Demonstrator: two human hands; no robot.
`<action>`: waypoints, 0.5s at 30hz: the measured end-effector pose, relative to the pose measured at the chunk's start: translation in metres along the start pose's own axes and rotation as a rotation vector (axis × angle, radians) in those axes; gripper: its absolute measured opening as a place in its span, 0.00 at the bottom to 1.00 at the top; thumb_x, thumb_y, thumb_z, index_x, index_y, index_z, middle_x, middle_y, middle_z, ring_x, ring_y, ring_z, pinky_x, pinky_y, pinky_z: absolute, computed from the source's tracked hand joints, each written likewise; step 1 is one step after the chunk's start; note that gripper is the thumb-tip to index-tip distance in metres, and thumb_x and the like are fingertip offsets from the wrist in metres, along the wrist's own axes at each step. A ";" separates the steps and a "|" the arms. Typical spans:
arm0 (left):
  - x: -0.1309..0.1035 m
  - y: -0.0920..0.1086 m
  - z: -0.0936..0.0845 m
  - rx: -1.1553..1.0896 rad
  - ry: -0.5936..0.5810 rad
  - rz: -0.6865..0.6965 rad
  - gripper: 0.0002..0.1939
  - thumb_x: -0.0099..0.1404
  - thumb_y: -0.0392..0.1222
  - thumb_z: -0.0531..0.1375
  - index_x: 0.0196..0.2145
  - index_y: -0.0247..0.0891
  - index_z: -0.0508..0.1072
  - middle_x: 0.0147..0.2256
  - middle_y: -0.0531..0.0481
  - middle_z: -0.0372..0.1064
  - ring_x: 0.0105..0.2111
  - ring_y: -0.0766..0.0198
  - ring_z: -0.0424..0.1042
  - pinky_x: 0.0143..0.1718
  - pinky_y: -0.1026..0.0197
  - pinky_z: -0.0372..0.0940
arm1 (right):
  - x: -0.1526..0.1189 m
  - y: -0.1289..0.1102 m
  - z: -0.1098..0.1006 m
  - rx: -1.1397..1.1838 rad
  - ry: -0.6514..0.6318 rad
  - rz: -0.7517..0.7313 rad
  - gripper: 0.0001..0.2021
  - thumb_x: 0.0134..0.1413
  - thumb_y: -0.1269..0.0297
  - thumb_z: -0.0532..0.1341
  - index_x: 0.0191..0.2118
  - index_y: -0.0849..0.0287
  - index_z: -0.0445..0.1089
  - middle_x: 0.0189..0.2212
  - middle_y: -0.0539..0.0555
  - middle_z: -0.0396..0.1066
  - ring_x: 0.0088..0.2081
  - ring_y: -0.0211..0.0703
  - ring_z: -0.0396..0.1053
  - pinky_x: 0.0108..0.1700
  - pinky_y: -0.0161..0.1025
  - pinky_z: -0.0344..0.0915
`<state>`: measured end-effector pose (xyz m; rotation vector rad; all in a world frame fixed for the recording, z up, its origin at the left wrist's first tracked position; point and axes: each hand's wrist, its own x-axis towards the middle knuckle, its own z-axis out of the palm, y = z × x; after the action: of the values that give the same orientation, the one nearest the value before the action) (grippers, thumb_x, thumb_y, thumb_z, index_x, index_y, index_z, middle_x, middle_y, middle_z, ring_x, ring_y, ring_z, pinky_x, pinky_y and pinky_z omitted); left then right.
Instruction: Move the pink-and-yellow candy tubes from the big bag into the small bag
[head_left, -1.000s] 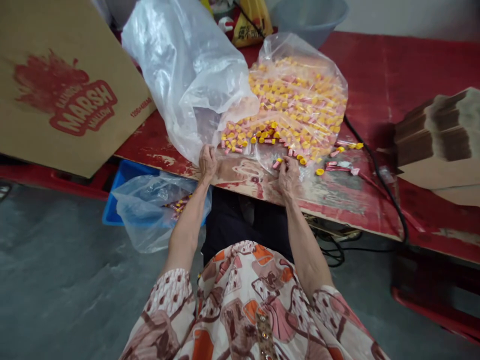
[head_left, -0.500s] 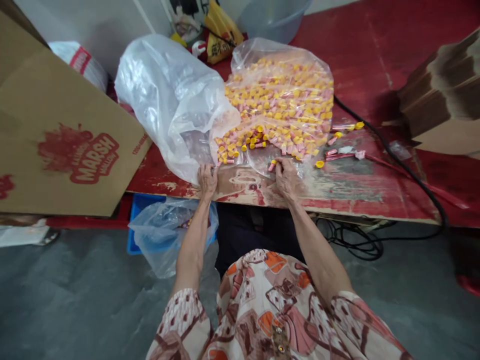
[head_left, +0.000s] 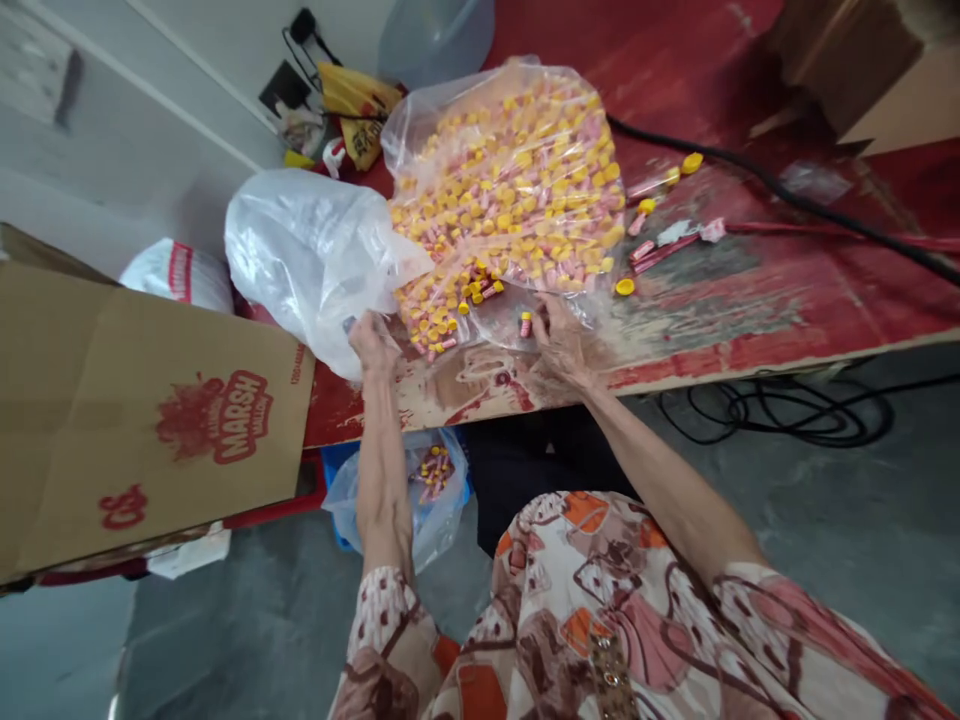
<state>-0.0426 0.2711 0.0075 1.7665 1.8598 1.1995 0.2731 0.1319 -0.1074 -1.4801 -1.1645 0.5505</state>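
Observation:
A clear plastic bag (head_left: 517, 180) full of small pink pieces with yellow caps lies on the red worn table (head_left: 675, 340). Left of it is a puffed white translucent bag (head_left: 300, 250). My left hand (head_left: 373, 345) is closed on the lower edge of that white bag, with something small and dark beside the fingers. Near the table's front edge, my right hand (head_left: 559, 335) rests at the clear bag's opening, fingers apart and holding nothing visible. One capped pink piece (head_left: 526, 324) stands just left of its fingers. Several more lie loose at the bag's mouth.
A cardboard box (head_left: 150, 400) stands at the left. Below the table edge, a bag with capped pieces (head_left: 435, 475) sits in a blue container. A black cable (head_left: 750, 170) crosses the right side, near a few loose tubes. A blue-grey basin (head_left: 439, 40) is at the back.
The view has shifted and turned. My left hand has moved left, away from my right hand, and now grips the white bag. My right hand has come off the capped piece, its fingers more spread.

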 end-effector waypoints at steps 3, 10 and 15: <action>0.027 0.017 -0.019 0.045 0.159 -0.070 0.17 0.87 0.49 0.49 0.48 0.43 0.74 0.42 0.45 0.73 0.55 0.50 0.78 0.56 0.44 0.76 | 0.000 -0.002 -0.001 0.016 -0.003 0.002 0.17 0.77 0.58 0.58 0.63 0.54 0.75 0.49 0.61 0.79 0.51 0.57 0.75 0.64 0.56 0.75; -0.098 0.010 -0.006 0.354 -0.021 0.143 0.10 0.83 0.49 0.61 0.54 0.41 0.74 0.57 0.35 0.74 0.63 0.42 0.74 0.70 0.35 0.69 | -0.002 -0.005 0.001 0.064 -0.059 0.031 0.15 0.74 0.67 0.56 0.56 0.51 0.77 0.46 0.59 0.80 0.51 0.56 0.77 0.63 0.54 0.77; -0.137 -0.001 0.036 0.436 -0.271 0.149 0.08 0.82 0.39 0.56 0.46 0.43 0.76 0.56 0.31 0.76 0.66 0.38 0.74 0.70 0.32 0.69 | -0.002 -0.003 -0.002 0.010 -0.039 -0.012 0.15 0.75 0.68 0.55 0.56 0.54 0.77 0.51 0.63 0.80 0.54 0.57 0.78 0.64 0.55 0.76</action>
<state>0.0088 0.1562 -0.0578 2.1986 1.9537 0.5791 0.2727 0.1289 -0.1045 -1.4583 -1.1985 0.5779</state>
